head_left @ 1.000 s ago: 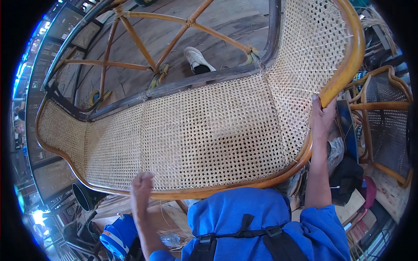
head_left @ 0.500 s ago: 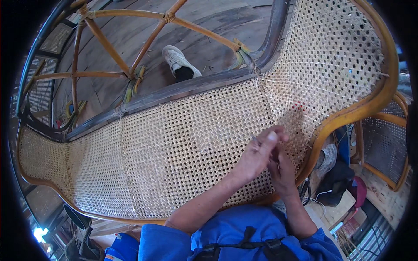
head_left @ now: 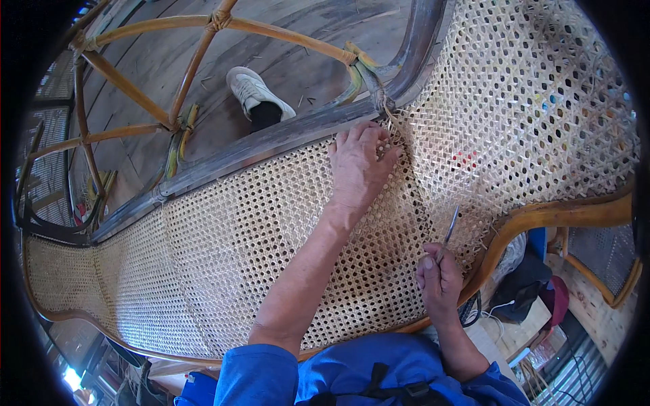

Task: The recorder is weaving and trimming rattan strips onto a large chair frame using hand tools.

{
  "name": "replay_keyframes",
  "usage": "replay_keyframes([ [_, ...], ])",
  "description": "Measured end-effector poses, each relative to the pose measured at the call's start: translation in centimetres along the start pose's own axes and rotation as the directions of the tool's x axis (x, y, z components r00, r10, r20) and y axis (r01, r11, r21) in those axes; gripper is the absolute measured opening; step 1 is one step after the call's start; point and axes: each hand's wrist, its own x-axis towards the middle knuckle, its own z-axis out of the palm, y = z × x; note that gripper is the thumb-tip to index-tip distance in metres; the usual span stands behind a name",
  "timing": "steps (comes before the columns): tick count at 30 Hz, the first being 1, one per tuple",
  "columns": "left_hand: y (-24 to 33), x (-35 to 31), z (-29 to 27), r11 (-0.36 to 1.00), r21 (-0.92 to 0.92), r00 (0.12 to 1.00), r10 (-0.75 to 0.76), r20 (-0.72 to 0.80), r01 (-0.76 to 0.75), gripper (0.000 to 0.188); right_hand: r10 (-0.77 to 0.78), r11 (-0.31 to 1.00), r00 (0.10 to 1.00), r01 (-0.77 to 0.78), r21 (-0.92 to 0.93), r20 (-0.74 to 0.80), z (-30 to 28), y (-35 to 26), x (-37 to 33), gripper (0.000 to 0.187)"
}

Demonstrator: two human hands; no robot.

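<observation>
A long panel of woven cane (head_left: 271,230) stretches across in front of me, edged by a bent rattan frame (head_left: 569,213). My left hand (head_left: 359,162) rests on its far side, beside the dark rail and a tied joint. The fingers are curled and closed at the weave; whatever lies between their tips is hidden. Closer to me, my right hand (head_left: 439,277) is closed around a thin metal awl (head_left: 452,225), its shaft pointing up and away over the cane. A seam of lashed strands (head_left: 414,183) runs between the two hands.
Beyond the dark rail (head_left: 271,142), a rattan lattice (head_left: 135,91) stands over the wooden floor, near a white shoe (head_left: 254,93). Another caned piece (head_left: 602,257) is at the right. A dark red cap-like item (head_left: 556,298) and a white cable (head_left: 502,314) lie below it.
My hands, close together before, have parted. The left has gone to the far side of the cane; the right has lowered slightly, its awl now plainly visible. The view has shifted.
</observation>
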Motion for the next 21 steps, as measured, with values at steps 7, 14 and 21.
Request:
replay_keyframes([
  [7, -0.97, -0.09, 1.18, 0.997, -0.012, 0.995, 0.073, -0.065, -0.074, 0.021, -0.037, 0.999, 0.999, 0.037, -0.008, -0.006, -0.08, 0.62, -0.25, 0.020],
  [14, -0.63, -0.31, 1.01, 0.982, -0.087, 0.980, 0.155, -0.122, -0.166, 0.015, -0.047, 0.999, 0.999, 0.047, 0.004, -0.020, 0.06, 0.19, -0.13, 0.020],
  [21, -0.69, -0.67, 0.71, 0.971, -0.152, 0.981, 0.172, -0.094, -0.184, 0.012, -0.030, 0.999, 0.999, 0.029, -0.039, -0.025, 0.13, 0.38, -0.18, 0.019],
])
